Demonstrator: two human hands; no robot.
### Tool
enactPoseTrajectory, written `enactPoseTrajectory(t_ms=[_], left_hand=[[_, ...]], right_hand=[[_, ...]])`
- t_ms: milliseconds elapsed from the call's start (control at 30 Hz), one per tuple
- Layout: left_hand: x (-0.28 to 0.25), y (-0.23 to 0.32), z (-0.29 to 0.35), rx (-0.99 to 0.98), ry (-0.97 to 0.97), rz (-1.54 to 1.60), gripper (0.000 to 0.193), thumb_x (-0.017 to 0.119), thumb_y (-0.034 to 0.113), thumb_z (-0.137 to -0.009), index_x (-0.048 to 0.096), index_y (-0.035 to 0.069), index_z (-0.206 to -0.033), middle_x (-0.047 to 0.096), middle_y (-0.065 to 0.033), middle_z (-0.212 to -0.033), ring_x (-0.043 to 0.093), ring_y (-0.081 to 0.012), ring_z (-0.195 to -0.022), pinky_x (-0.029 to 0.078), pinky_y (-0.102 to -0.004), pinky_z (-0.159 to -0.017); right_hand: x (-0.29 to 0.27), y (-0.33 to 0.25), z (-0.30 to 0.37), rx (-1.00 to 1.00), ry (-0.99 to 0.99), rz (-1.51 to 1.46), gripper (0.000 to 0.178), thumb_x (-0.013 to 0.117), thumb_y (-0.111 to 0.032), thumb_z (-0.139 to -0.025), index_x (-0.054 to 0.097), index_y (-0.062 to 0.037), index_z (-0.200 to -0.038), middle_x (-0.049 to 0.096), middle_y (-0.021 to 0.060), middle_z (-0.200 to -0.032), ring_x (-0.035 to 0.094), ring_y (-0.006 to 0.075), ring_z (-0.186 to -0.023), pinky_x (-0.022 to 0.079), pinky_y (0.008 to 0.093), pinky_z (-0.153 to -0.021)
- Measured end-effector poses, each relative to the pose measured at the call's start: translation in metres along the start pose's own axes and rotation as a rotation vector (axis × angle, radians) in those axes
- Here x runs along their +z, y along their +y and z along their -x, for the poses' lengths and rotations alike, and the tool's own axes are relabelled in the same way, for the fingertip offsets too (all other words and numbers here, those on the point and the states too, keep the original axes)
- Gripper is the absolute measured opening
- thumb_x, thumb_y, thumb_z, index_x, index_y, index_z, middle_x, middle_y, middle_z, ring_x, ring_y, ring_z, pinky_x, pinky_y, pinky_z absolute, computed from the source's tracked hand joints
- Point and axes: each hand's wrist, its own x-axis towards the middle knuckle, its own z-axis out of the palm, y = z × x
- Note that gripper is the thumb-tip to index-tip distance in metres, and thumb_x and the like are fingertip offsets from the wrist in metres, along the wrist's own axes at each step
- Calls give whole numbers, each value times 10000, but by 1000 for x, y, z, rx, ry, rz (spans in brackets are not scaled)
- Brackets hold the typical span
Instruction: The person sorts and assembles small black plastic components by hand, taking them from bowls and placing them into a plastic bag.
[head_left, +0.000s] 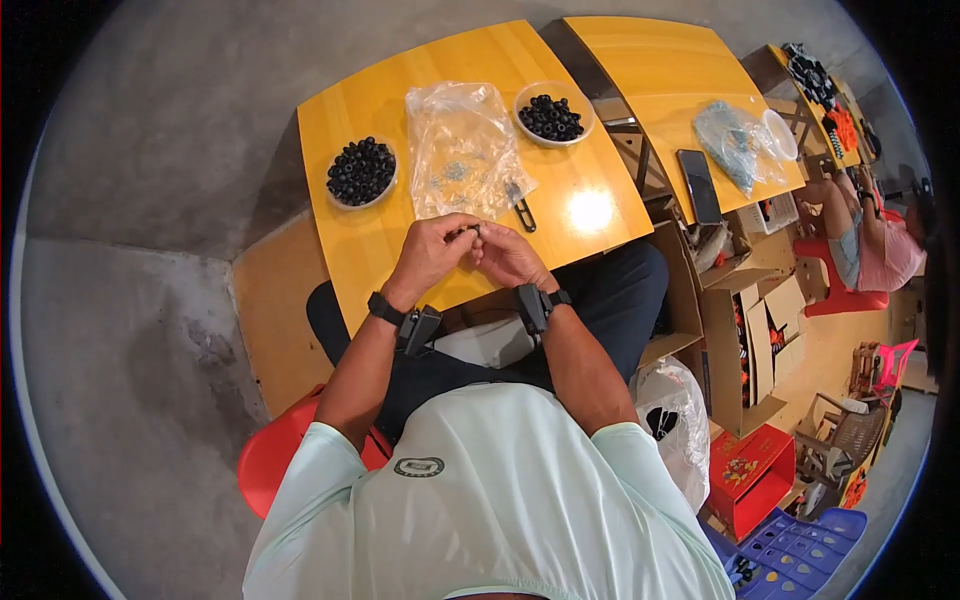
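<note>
My left hand (pixel 432 256) and my right hand (pixel 508 257) meet at the near edge of the yellow table (pixel 400 95). The fingertips of both pinch a small dark piece (pixel 466 232), mostly hidden by the fingers. Just beyond them lies a clear plastic bag (pixel 465 120) with small silvery bits on or in it. Beside the right hand is a slim black tool (pixel 524 212) with a looped end. A round tub (pixel 393 185) of small black ring-shaped parts stands to the left, and a similar tub (pixel 590 118) to the right.
A second yellow table (pixel 650 60) at the right bears a phone (pixel 699 187) and a plastic bag of greyish pieces (pixel 727 145). Open cardboard boxes (pixel 722 340), a white bag (pixel 675 430) and a red box (pixel 750 480) crowd my right side. Another person (pixel 885 245) sits farther right.
</note>
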Motion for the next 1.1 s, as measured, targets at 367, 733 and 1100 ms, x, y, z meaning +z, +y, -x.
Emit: enactPoseTrajectory(t_ms=[367, 733, 1100], left_hand=[[-8, -36, 12, -114, 123, 143, 179, 585, 58, -961, 665, -46, -1083, 649, -2, -794, 574, -62, -660, 476, -217, -593], [-15, -55, 27, -28, 209, -553, 244, 716, 84, -789, 672, 4, -1015, 585, -96, -638, 590, -202, -583, 476, -330, -572], [-19, -54, 34, -70, 235, -428, 266, 722, 70, -776, 671, -9, -1025, 604, -114, -665, 602, -239, -599, 491, -355, -591]], right_hand=[[6, -1, 0, -7, 13, -22, 218, 621, -233, -963, 614, -28, -1040, 563, 19, -844, 525, 139, -778, 438, 281, -739], [7, -2, -1, -6, -72, -118, 226, 572, -259, -988, 586, -43, -1052, 535, 21, -887, 502, 145, -823, 419, 287, -756], [4, -2, -2, -9, -79, -112, 252, 576, -278, -984, 579, -40, -1067, 521, 15, -885, 497, 154, -833, 418, 298, -777]])
